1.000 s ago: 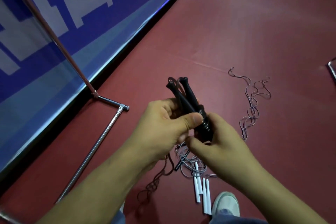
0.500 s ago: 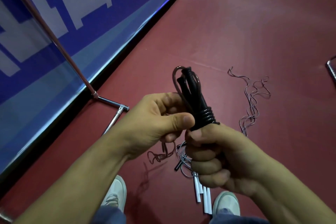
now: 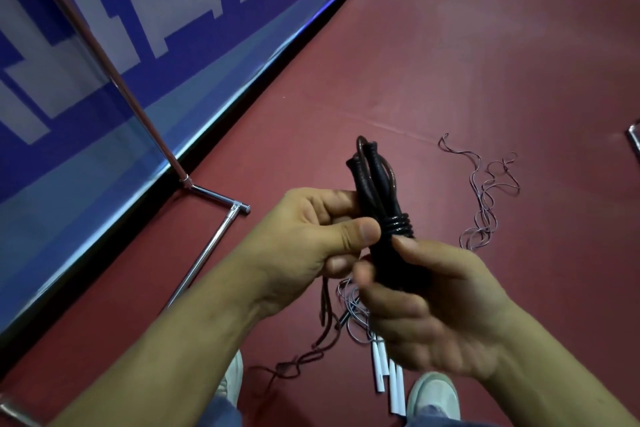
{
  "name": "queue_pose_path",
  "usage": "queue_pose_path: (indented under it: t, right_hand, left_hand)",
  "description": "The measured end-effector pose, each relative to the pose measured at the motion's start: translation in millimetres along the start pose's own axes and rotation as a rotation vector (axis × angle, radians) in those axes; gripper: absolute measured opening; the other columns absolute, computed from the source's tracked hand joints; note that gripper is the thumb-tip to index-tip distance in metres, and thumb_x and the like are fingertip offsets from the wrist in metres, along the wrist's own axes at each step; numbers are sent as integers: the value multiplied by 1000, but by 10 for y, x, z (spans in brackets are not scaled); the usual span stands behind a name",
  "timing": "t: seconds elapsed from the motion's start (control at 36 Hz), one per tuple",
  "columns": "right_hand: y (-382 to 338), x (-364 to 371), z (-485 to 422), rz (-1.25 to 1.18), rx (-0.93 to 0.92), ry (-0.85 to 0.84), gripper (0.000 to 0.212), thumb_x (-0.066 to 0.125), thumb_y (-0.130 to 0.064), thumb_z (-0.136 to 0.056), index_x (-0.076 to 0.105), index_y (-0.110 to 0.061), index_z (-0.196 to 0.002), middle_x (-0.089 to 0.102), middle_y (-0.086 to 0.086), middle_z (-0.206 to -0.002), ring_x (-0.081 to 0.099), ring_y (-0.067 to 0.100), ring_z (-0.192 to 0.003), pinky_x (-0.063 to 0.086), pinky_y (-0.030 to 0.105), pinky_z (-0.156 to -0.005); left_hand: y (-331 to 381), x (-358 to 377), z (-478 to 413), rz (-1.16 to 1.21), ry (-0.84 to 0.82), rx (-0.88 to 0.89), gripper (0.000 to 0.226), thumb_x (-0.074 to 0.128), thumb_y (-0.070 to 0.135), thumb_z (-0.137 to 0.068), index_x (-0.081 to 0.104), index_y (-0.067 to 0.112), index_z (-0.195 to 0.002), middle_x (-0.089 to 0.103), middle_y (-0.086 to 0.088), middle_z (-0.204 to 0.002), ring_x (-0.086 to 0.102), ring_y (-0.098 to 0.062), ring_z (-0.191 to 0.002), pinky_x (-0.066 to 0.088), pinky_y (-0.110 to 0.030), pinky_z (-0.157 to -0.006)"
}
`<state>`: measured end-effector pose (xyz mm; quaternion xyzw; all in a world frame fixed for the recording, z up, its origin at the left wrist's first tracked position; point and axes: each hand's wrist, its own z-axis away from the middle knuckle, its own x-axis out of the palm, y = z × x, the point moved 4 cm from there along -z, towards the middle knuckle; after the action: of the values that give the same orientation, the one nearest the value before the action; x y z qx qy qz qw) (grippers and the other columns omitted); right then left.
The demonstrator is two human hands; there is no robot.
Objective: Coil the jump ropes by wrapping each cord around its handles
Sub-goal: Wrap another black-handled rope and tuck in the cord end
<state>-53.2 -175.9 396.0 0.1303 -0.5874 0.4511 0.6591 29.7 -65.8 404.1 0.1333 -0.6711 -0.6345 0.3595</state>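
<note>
Two black jump-rope handles (image 3: 372,184) stand side by side, upright, between my hands, with several turns of dark cord (image 3: 398,222) wound around their middle. My left hand (image 3: 311,236) grips the handles from the left, thumb pressed against them just below the turns. My right hand (image 3: 426,302) curls around the lower part of the handles from the right. The loose dark cord (image 3: 323,333) hangs down to the red floor below my hands. White jump-rope handles (image 3: 384,371) with a grey cord (image 3: 353,308) lie on the floor by my feet.
A tangled grey cord (image 3: 485,198) lies on the red floor to the right. A chrome stand (image 3: 207,250) with a slanting pole runs along a blue and white banner (image 3: 138,45) on the left. My white shoes (image 3: 433,395) show at the bottom; a metal piece (image 3: 635,139) sits at the right edge.
The handles have come upright and together, and more turns of cord now sit around them. My right hand shifted from a full fist to a looser curl around their lower part.
</note>
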Motion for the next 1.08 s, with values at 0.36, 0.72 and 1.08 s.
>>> queue_pose_path:
  t: [0.36,0.72,1.08]
  right_hand:
    - [-80,-265,-114,1326,-361,1078,32,72,-32,-68,56,-22,-94,66,0,-78,57,17,-63,54,41,-56]
    - [-109,28,-92,615,-238,542,25,62,-14,-83,61,-23,-60,22,-5,-55,15,9,-42,20,17,-43]
    - [-129,-73,-9,475,-114,433,30,70,-28,-85,67,-2,-99,59,16,-70,62,26,-58,53,32,-54]
  left_hand:
    - [-223,-24,-42,-282,300,-80,12,70,7,-93,79,12,-97,52,-2,-53,43,-10,-46,36,-18,-47]
    - [-50,-199,-2,-191,8,-56,32,71,16,-89,73,8,-120,66,-17,-86,45,-11,-54,39,-20,-52]
    - [-94,-73,-48,-59,114,-42,10,66,4,-93,76,4,-92,54,-5,-58,34,-10,-43,25,-24,-45]
